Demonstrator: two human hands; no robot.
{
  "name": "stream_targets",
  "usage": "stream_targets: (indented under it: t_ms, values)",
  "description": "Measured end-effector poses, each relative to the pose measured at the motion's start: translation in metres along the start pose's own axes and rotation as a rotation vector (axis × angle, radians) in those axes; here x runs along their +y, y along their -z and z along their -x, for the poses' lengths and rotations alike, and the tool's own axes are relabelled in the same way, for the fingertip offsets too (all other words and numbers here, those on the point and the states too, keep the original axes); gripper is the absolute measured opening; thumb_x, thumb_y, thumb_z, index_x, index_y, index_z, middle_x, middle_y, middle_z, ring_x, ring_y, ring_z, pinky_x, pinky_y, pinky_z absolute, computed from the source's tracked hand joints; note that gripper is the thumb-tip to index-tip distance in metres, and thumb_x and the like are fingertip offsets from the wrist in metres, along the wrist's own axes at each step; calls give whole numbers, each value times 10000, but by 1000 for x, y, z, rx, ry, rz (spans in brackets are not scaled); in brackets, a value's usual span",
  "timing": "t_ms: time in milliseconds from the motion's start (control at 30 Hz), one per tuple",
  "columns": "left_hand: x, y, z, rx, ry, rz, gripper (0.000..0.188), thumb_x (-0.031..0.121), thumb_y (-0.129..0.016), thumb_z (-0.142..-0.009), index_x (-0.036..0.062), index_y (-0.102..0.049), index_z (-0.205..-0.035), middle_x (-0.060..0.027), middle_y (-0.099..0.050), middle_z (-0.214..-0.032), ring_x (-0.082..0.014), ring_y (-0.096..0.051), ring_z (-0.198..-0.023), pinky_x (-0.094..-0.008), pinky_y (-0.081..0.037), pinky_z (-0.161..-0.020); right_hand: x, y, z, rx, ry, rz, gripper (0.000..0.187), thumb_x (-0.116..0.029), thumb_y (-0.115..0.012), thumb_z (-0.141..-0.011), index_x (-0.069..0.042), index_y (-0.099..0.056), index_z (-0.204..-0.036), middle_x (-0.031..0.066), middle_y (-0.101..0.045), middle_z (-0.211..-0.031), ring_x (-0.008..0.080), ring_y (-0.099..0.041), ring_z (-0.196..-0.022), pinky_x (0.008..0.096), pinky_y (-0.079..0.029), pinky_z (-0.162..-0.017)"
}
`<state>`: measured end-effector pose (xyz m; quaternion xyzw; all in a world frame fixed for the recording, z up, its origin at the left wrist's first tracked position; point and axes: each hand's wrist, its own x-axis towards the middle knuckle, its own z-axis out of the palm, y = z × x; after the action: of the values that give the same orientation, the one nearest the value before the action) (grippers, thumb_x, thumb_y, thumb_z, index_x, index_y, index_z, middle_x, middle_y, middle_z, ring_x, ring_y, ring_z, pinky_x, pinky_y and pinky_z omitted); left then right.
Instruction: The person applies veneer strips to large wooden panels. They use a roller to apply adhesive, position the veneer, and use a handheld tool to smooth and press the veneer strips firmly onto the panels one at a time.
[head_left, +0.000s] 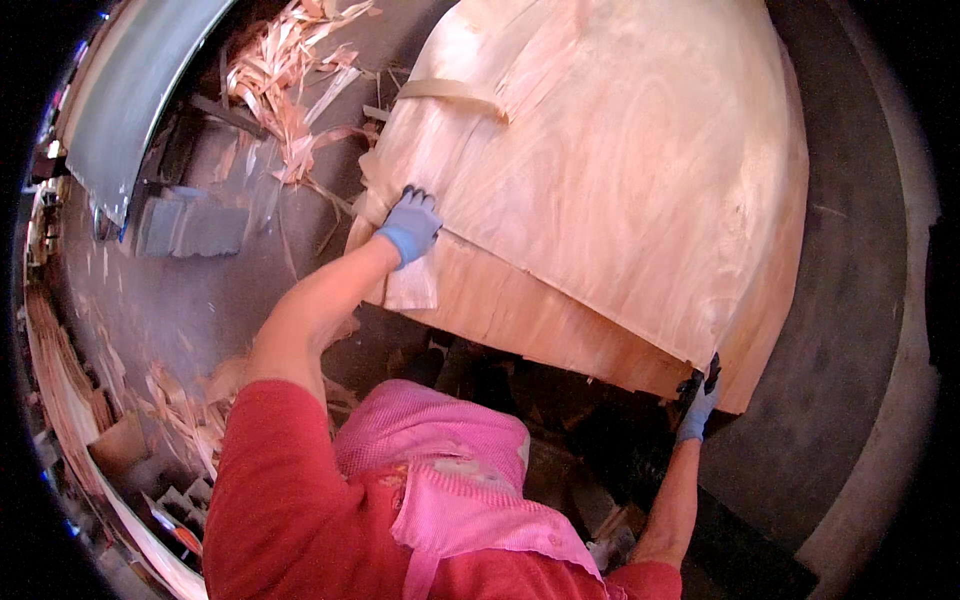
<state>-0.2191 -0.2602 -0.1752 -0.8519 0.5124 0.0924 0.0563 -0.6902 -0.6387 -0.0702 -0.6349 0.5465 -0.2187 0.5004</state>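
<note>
At the bottom of the frame, a red sleeve (270, 500) and a pink cloth (450, 480) are filling the near view. Just above, at lower right, the right hand (698, 400) in a blue glove is pinching the near corner of the top veneer sheet (620, 170), fingers closed on its edge, seemingly to steady that end. Left of centre, the left hand (410, 225) is pressing down on the sheet's left edge, fingers curled over it, apparently keeping the thin wood from sliding off the stack (520, 320) beneath. Farther off, at upper left, veneer scraps (290, 70) are lying scattered on the dark floor (200, 290).
</note>
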Motion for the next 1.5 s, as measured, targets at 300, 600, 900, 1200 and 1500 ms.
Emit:
stream_targets:
  t_ms: [300,600,900,1200,1500]
  values:
    - [-71,61,116,-366,369,-169,435,327,-589,-823,56,-628,-1161,-156,-652,-1105,-293,-664,-950,-434,-470,-907,2,22,-2,-15,-20,32,522,-64,-479,-955,-172,-388,-1458,96,-650,-1001,144,-573,-608,269,-467,-497]
    - [29,54,4,-400,434,1704,327,306,-517,-970,89,-584,-1204,-65,-666,-1059,-148,-662,-676,-269,-523,-528,-72,5,28,-9,-156,-196,490,-334,-433,-1013,-205,-333,-1475,102,-614,-1015,184,-581,-812,261,-484,-606]
    - [101,-41,15,170,950,2291,369,300,-439,-996,165,-518,-1330,-121,-653,-1109,-265,-674,-722,-375,-559,-587,-122,8,21,-109,-114,-28,478,-257,-571,-976,-94,-431,-1403,-2,-540,-709,81,-509,-639,228,-401,-568]
    - [75,17,9,669,915,1760,177,56,-519,-933,90,-630,-1067,-18,-667,-864,-97,-615,-616,-225,-454,-445,-111,61,1,24,-219,73,528,-285,-597,-953,-96,-411,-1409,-6,-529,-684,113,-523,-631,263,-375,-516]
    - [-48,-66,3,824,999,2593,311,421,-624,-902,137,-643,-1026,-46,-666,-845,-191,-502,-468,-317,-439,-459,-69,51,-9,-14,-182,71,483,-228,-582,-955,-110,-421,-1394,18,-594,-752,133,-586,-621,259,-362,-471]
